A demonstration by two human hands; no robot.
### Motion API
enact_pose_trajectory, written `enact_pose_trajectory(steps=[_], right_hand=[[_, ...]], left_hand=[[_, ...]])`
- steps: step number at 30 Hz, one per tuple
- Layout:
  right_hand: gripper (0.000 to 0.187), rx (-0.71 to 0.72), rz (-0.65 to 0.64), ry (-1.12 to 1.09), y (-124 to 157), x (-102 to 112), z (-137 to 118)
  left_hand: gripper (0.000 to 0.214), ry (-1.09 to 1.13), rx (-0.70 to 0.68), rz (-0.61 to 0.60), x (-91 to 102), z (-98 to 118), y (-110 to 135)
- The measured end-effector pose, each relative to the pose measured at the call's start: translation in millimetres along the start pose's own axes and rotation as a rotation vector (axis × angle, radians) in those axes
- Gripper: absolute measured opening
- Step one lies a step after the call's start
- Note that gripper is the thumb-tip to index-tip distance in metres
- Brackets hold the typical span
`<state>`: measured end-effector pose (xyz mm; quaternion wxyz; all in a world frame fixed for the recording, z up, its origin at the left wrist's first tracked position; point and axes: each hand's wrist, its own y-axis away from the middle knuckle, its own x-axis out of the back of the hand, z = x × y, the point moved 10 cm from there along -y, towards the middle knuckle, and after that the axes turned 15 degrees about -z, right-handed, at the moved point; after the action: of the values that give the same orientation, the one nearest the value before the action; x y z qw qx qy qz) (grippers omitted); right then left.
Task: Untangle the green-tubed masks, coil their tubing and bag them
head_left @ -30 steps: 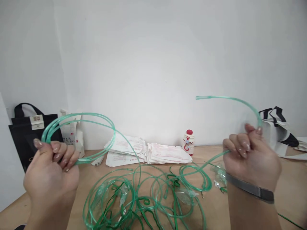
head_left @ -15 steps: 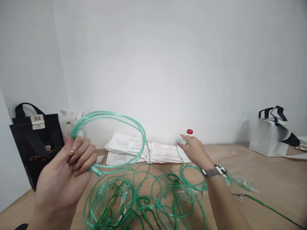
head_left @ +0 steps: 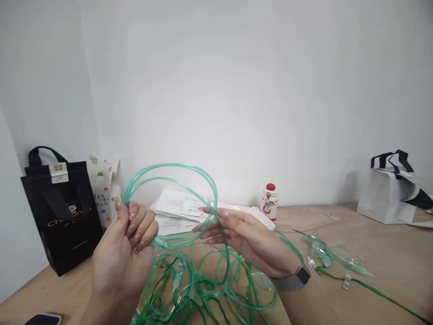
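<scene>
The left hand (head_left: pixel 126 250) is up in front of the wall, and its fingers are curled shut around a green tube (head_left: pixel 176 174). The tube makes a round loop (a few turns of it, one next to the other) that stands up above the table (head_left: pixel 379 266). The right hand (head_left: pixel 246 237) is open, with its fingers spread and pointing to the left. Its fingertips touch the right side of the loop, but I cannot tell if it grips the tube.

Under both hands there is a big messy pile of tubes (head_left: pixel 209 289) on the table. To the right of it lies a clear mask (head_left: pixel 324 255) with a thin green strap (head_left: pixel 389 295).

A black bag (head_left: pixel 62 207) stands at the left by the wall. Some white packets (head_left: pixel 179 205) lie behind the loop. A small bottle (head_left: pixel 269 201) with a red cap stands near them. A white bag (head_left: pixel 387 196) sits far to the right.
</scene>
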<state>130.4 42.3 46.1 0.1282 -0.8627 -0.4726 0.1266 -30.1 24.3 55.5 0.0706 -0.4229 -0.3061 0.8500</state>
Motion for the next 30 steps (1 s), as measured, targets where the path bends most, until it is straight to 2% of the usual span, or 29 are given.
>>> enact_pose_trajectory(steps=[2,5,11,16,19,22,25,30], right_hand=[[0.028,-0.012,0.019,0.012,0.2,-0.4,2.2],[0.021,0.046,0.131,-0.016,1.8,9.8,0.5],[0.008,0.196,0.320,-0.372,5.7,28.7,7.2],[0.012,0.294,0.427,-0.503,12.9,39.1,5.9],[0.017,0.386,0.506,-0.500,21.9,45.4,-4.0],[0.020,0.442,0.567,-0.500,31.4,48.5,-13.1],[0.020,0.482,0.620,-0.467,41.5,50.8,-22.5],[0.022,0.554,0.655,-0.392,54.3,53.1,-39.0]], left_hand=[[0.039,-0.020,0.017,0.008,-0.3,-8.2,0.6],[0.036,-0.058,0.042,0.055,1.6,-20.7,4.8],[0.029,-0.071,0.051,0.150,6.9,-42.1,12.8],[0.031,-0.030,0.188,0.171,6.0,-69.7,18.7],[0.028,-0.027,0.285,0.129,2.0,-84.0,22.3],[0.021,-0.049,0.369,0.027,-3.4,-94.7,23.5],[0.013,-0.186,0.441,-0.061,-4.0,-99.5,22.4],[0.018,-0.400,0.497,-0.119,-0.3,-100.0,18.8]])
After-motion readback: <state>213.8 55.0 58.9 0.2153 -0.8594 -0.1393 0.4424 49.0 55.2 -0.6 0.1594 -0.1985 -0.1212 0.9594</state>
